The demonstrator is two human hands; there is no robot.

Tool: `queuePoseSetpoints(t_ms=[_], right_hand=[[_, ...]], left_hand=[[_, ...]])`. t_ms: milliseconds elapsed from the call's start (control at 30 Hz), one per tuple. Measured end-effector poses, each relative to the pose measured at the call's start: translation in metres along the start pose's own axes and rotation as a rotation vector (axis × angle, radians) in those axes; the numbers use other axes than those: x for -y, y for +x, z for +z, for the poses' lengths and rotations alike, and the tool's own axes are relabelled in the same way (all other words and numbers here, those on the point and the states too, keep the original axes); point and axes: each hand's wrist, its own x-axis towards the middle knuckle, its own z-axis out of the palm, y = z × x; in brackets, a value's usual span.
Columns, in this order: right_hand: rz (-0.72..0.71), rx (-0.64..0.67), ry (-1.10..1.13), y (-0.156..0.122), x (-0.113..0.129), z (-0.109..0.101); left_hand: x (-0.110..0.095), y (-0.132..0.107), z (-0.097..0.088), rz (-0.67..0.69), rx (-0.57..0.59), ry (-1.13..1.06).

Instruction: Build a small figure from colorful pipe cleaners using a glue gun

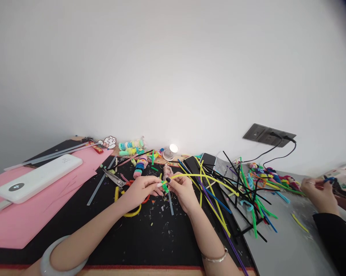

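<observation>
My left hand (142, 188) and my right hand (182, 188) meet over the black mat (150, 237). Both pinch a small green pipe-cleaner piece (165, 187) between their fingertips. My right hand also grips a long yellow pipe cleaner (207, 178) that curves away to the right. A pale bangle sits on my left wrist, a thin bracelet on my right.
Scissors (115, 179), a yellow ring (132, 212) and coiled pipe-cleaner pieces (130, 145) lie behind my hands. A loose heap of pipe cleaners (242, 191) and two phones (201, 163) lie to the right. A white power bank (37, 178) rests on pink paper (23, 218). Another person's hand (317, 191) works at far right.
</observation>
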Motion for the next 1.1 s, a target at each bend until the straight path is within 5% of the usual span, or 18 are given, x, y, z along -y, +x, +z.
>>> queuePoseSetpoints(t_ms=[867, 967, 1100], right_hand=[[0.188, 0.195, 0.215, -0.002, -0.011, 0.001], [0.131, 0.143, 0.100, 0.000, -0.011, 0.001], [-0.145, -0.057, -0.234, 0.000, -0.009, -0.003]], left_hand=[[-0.013, -0.008, 0.007, 0.071, 0.018, -0.037], [-0.015, -0.006, 0.007, 0.056, -0.017, -0.057], [-0.013, -0.004, 0.004, 0.035, -0.073, -0.110]])
